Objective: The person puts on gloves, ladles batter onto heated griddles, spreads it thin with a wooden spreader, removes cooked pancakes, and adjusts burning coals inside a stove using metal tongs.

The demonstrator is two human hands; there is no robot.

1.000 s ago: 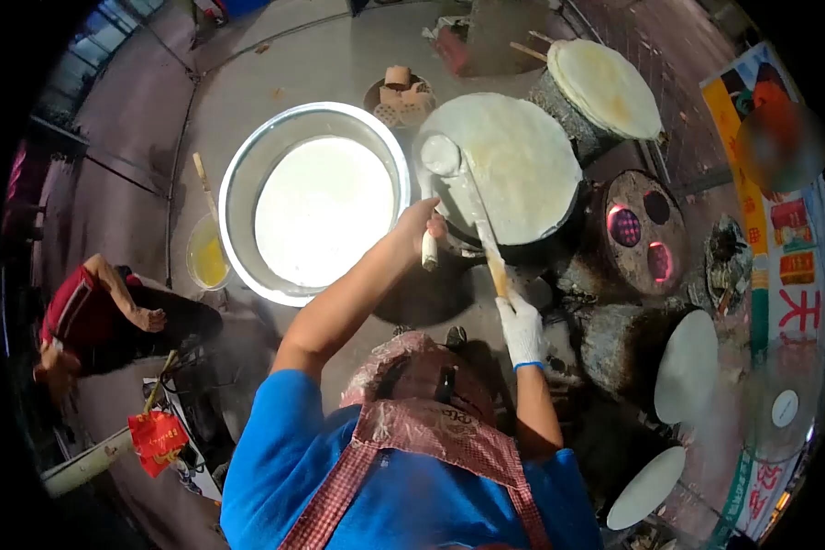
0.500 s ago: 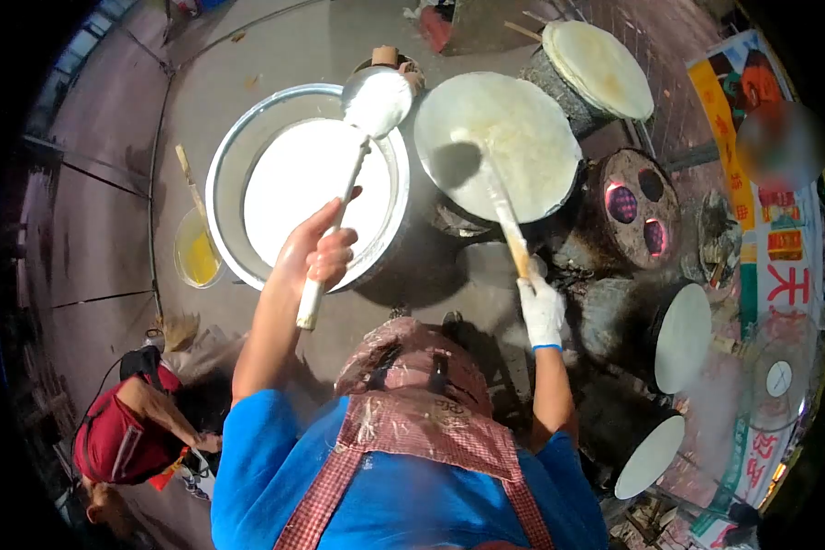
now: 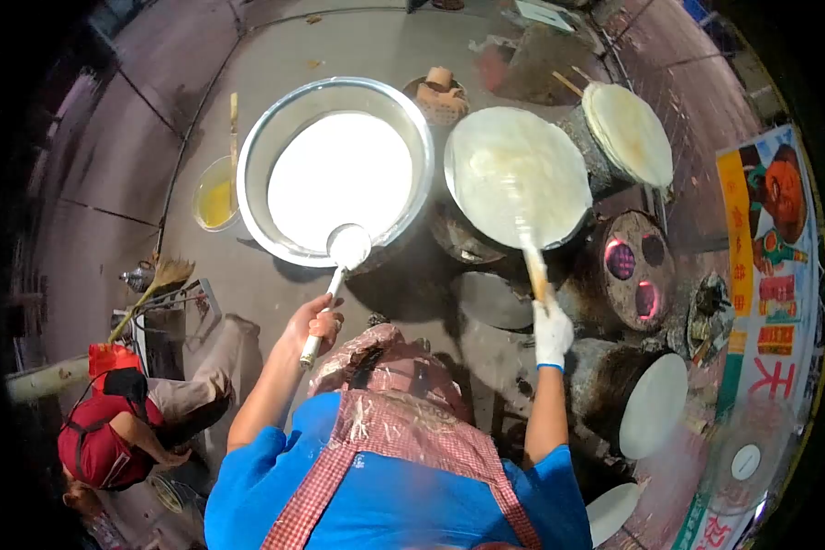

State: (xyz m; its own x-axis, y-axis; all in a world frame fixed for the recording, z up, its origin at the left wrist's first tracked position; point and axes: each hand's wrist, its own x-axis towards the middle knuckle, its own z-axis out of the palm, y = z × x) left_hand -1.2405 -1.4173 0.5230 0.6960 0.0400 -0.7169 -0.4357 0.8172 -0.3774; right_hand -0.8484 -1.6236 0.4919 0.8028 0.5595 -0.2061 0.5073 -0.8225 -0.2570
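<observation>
My left hand [image 3: 312,325] is wrapped round the pale handle of a ladle [image 3: 349,246]. The ladle's bowl, coated in white batter, is over the near right rim of a big metal basin [image 3: 255,215], in which white batter [image 3: 339,179] lies. In a white glove, my right hand [image 3: 552,332] grips the wooden handle of a spreader [image 3: 534,268]. Its far end is blurred over a round griddle [image 3: 573,229] covered by a thin pale sheet of batter [image 3: 513,170].
A stack of round pancakes [image 3: 628,133] stands at the far right. Near it, a stove with glowing holes [image 3: 640,270] sits before more round lids [image 3: 655,403]. Left are a tub of yellow liquid [image 3: 215,202] and a bending person in red [image 3: 110,440].
The ladle has come back toward me, from beyond the basin's far right edge to its near rim. The spreader still works over the griddle's near part. The whole view has shifted.
</observation>
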